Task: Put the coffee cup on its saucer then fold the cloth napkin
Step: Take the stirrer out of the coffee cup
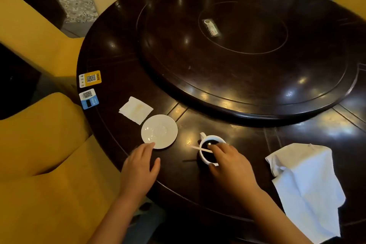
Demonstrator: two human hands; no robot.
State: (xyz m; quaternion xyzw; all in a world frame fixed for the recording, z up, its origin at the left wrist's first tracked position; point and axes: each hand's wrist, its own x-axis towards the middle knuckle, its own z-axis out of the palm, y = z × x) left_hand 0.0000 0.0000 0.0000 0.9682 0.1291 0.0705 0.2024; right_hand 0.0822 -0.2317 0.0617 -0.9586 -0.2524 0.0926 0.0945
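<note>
We see a white ceramic coffee cup (pixel 206 159) of dark coffee standing upright beside an empty round white saucer (pixel 159 131); well right, a rumpled white cloth napkin (pixel 305 188) overhangs the edge.

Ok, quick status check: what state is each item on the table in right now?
coffee cup: upright on the table, not on its saucer, holding dark liquid
stir stick: lying across the cup rim
saucer: empty, left of the cup
cloth napkin: unfolded and rumpled at the table edge
paper napkin: flat, stained, behind the saucer
right hand: fingers around the cup rim
left hand: open, fingertips at the saucer edge
</note>
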